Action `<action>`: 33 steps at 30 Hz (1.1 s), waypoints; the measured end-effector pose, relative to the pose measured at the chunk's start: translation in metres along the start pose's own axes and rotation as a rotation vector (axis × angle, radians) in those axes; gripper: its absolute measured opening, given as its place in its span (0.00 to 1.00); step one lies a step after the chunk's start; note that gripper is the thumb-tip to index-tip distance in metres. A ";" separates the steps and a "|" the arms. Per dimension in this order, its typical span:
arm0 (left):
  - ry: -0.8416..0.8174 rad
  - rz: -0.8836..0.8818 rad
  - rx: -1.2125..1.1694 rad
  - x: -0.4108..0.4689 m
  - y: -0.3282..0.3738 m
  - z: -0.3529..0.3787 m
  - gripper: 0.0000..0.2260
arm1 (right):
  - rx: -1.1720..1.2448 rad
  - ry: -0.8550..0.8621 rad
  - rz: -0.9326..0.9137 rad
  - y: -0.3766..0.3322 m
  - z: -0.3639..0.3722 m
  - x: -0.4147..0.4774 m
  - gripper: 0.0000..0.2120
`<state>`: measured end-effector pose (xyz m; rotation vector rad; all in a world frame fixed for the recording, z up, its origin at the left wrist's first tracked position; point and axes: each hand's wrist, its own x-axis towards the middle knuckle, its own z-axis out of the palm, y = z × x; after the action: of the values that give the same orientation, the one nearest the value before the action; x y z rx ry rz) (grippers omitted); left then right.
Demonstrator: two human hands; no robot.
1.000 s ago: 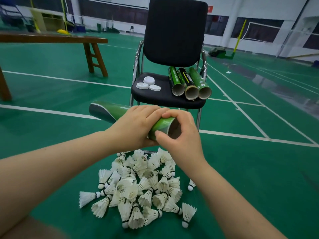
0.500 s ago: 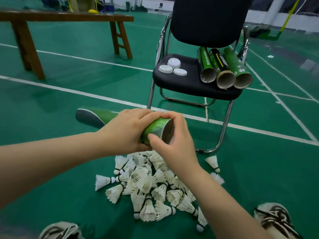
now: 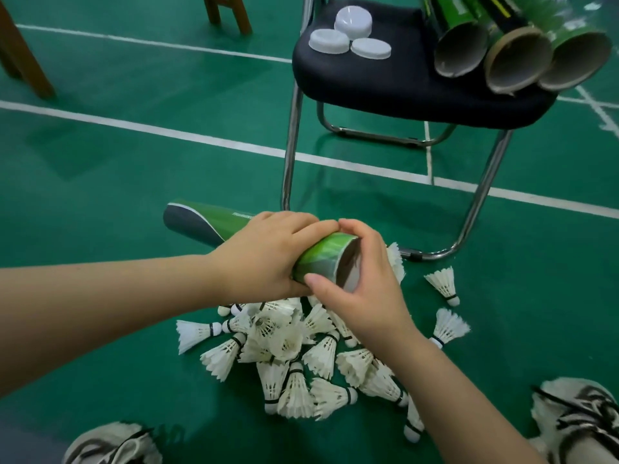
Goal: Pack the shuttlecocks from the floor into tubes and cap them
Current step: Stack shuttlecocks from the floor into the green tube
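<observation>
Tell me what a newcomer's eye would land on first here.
Both hands meet in the middle: the left hand grips a green tube while the right hand curls round its open end. Right below them lies a heap of white shuttlecocks on the green floor. Up on the black chair sit three white caps beside three open tubes.

Noted held tube (image 3: 318,262) covered at midsection by left hand (image 3: 264,259); could not read its lettering. Found shuttlecock pile (image 3: 288,349) partly concealed behind right hand (image 3: 365,293). Found chair tubes (image 3: 516,58) and shoes (image 3: 576,420) cropped by frame edges.
</observation>
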<state>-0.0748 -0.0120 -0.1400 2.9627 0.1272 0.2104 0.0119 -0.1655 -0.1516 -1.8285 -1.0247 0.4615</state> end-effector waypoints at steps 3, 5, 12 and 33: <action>-0.042 -0.014 -0.024 0.004 -0.003 0.015 0.33 | 0.053 -0.001 0.013 0.014 0.003 0.003 0.29; -0.072 -0.035 -0.039 0.005 -0.005 0.022 0.34 | 0.093 0.000 0.034 0.022 0.007 0.005 0.28; -0.139 -0.068 -0.003 0.005 -0.009 0.032 0.35 | 0.409 -0.094 0.212 0.043 0.003 0.012 0.22; -0.275 -0.189 -0.009 -0.010 -0.001 0.048 0.37 | -1.111 -0.419 0.079 0.183 0.049 0.011 0.13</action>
<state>-0.0778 -0.0201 -0.1882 2.9107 0.3648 -0.2191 0.0666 -0.1643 -0.3335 -2.8211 -1.7060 0.3412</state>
